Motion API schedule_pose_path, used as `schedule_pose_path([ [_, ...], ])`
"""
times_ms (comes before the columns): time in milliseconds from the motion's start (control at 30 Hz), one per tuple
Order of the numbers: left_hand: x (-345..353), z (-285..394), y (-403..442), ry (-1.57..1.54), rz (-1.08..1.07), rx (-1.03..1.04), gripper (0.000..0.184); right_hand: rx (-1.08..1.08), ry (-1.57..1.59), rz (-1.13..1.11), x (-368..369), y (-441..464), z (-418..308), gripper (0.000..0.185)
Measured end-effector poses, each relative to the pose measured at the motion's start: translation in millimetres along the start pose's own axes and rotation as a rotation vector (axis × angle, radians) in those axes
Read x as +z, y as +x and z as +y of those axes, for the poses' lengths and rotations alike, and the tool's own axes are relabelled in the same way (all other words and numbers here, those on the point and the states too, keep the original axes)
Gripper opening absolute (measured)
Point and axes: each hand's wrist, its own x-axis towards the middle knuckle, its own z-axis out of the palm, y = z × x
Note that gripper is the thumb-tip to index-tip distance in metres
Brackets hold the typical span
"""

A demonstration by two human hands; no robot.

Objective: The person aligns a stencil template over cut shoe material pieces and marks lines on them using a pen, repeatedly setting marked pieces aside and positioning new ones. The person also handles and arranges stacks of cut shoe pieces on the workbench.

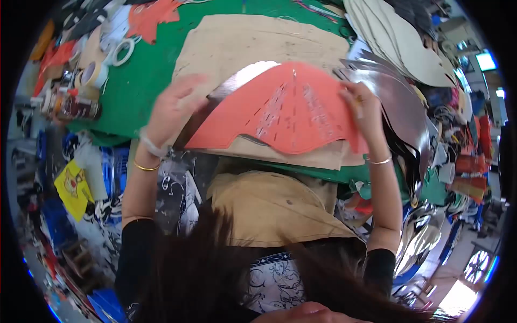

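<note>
Head view: one red slotted piece (288,121) at the near edge of the table (134,81), one shiny sheet (242,79) mostly hidden beneath, right hand (364,105) fingers clamped on its right side, left hand (176,106) blurred alongside, finger state cannot be told, one jar (78,107) by the left edge.

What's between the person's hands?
In the head view, an orange piece lies between the left hand and right hand, with a shiny sheet partly behind it.

Black short sleeves (137,253), black-and-white patterned front (276,281), left gold bangle (146,168) and pale band (152,145), right silvery bangle (379,161)
</note>
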Motion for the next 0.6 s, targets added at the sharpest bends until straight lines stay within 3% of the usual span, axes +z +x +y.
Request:
schedule_pose_path([
  [33,6.8,1.3,-4.5,0.177,-0.077,0.074,0.041,-0.136,-0.075,-0.006,20.5,0.3,4.2,0.023],
  [67,13.8,2.4,-8.5,0.353,-0.161,0.148,0.042,-0.053,-0.101,-0.039,34.8,0.6,2.9,0.023],
  [133,28.5,-10.6,-20.4,0.562,-0.154,0.329,0.043,-0.099,-0.192,0.001,50.0,2.8,3.3,0.022],
  [600,37.5,-26.4,-32.8,0.527,-0.032,0.349,0.036,-0.139,-0.271,0.025,67.2,13.5,-13.8,0.019],
])
